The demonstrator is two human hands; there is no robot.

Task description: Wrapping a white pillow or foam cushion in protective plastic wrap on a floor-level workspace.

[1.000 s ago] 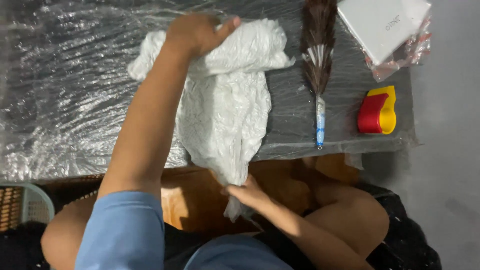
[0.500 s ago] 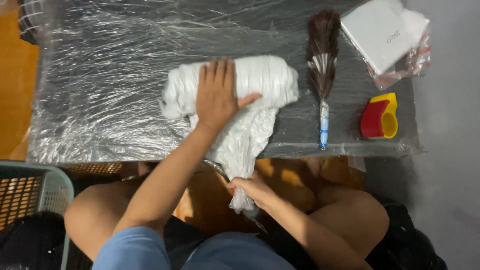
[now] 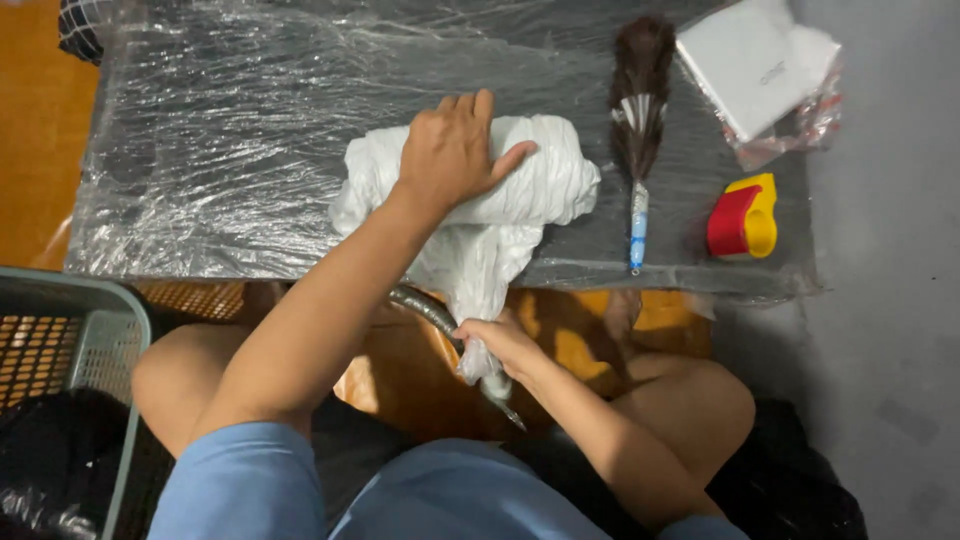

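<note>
cloth (image 3: pixel 520 190) on table (image 3: pixel 220 150), duster (image 3: pixel 636 110) right

Left half of the plastic-covered table (image 3: pixel 220 180) is left bare; free passage there. Right side is crowded: feather duster (image 3: pixel 636 120) just beside the white cloth (image 3: pixel 540 170), red-and-yellow tool (image 3: pixel 742 216) and white box (image 3: pixel 752 62) beyond. Basket (image 3: pixel 110 330) blocks lower left.

White cloth (image 3: pixel 520 185), brown feather duster (image 3: pixel 636 90) with blue-white handle, red-and-yellow tape dispenser (image 3: pixel 742 215), grey-green basket (image 3: pixel 125 330).

table (image 3: pixel 200 150): low, dark, plastic-wrapped | floor (image 3: pixel 890 300): grey right, orange left | basket (image 3: pixel 120 330): lower left
</note>
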